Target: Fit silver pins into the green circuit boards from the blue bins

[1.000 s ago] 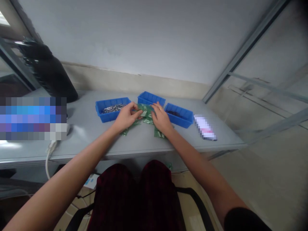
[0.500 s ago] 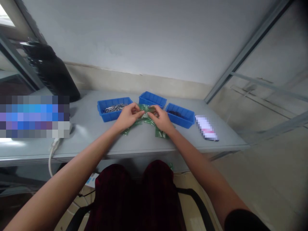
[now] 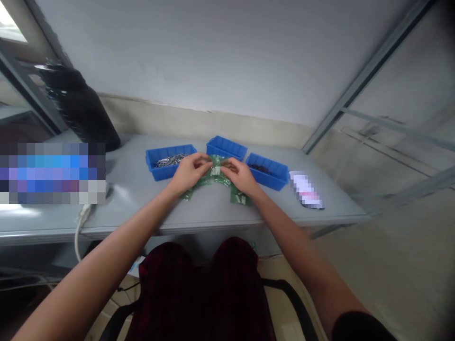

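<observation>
**Slips and snags around a two-handed pinch**

The left hand [image 3: 188, 174] and the right hand [image 3: 242, 175] both grasp a green bag [image 3: 216, 172], thumbs and fingertips pinched at either side of it, just in front of the middle blue bin [image 3: 226, 147]. Pale shapes show on or in the bag; whether they are print or small parts, and whether its mouth is open, I cannot tell.

If the mouth is open, uneven pulling could tip loose contents onto the worktop [image 3: 204, 208]. Thin plastic could also slide from one pinch or tear under a hard tug. Other green packets lie close underneath, one [image 3: 239, 196] below the right wrist and one [image 3: 186, 194] by the left forearm, so a sleeve-less arm drawn back could drag either toward the front edge. The left bin [image 3: 159, 174], holding metal pieces, sits right beside the left hand; a knock there could scatter them.
</observation>
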{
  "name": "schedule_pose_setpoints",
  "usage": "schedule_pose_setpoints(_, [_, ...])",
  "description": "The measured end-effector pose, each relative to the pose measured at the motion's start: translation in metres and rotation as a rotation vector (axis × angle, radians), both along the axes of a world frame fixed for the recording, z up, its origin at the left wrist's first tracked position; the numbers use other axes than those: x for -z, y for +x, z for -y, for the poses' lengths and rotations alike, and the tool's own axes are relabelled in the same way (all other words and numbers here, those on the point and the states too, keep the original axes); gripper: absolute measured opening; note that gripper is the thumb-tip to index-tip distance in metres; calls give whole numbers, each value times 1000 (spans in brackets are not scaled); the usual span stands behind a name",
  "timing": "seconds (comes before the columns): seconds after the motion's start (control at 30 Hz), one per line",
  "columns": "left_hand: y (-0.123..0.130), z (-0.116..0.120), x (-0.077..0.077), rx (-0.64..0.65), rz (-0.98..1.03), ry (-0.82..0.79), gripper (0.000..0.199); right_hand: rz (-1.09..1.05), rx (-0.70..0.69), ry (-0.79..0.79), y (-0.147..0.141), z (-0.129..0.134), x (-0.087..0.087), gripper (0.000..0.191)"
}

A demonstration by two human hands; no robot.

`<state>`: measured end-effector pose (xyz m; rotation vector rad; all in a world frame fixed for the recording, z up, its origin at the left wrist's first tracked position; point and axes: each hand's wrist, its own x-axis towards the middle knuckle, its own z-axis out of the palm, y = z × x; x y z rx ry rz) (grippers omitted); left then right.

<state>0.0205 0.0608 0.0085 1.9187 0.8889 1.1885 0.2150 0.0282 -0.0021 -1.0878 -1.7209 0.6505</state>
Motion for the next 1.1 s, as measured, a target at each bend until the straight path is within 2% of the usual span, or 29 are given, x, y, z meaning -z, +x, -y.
schedule_pose_setpoints(0.13, [-1,1,-3,-5,-13,10,17,86,59,37,1,0,-1,19])
schedule_pose_setpoints(0.3, [-5,2,-6,-107,-63,232,16,220,160,179,1,0,-4,20])
schedule_pose_setpoints(0.43, [-4,5,-7,-37,-63,93,22,243,208,187,3,1,-4,28])
schedule_pose_setpoints(0.53, [-2,8,-7,32,1,38,23,148,174,106,3,0,-2,25])
schedule_pose_setpoints(0.67, [-3,11,-11,17,56,42,23,-58,46,-42,3,0,0,35])
schedule_pose_setpoints(0.8, [-5,13,-13,15,32,32,29,-96,3,-25,4,2,-5,34])
schedule_pose_setpoints(0.93, [-3,11,-12,-27,-32,61,23,-117,12,-4,3,5,-9,34])
schedule_pose_setpoints(1.03, [-2,10,-10,-24,-48,59,19,-114,20,15,2,4,-7,33])
schedule_pose_setpoints(1.1, [-1,8,-9,-23,-23,25,26,-116,6,20,1,1,-3,30])
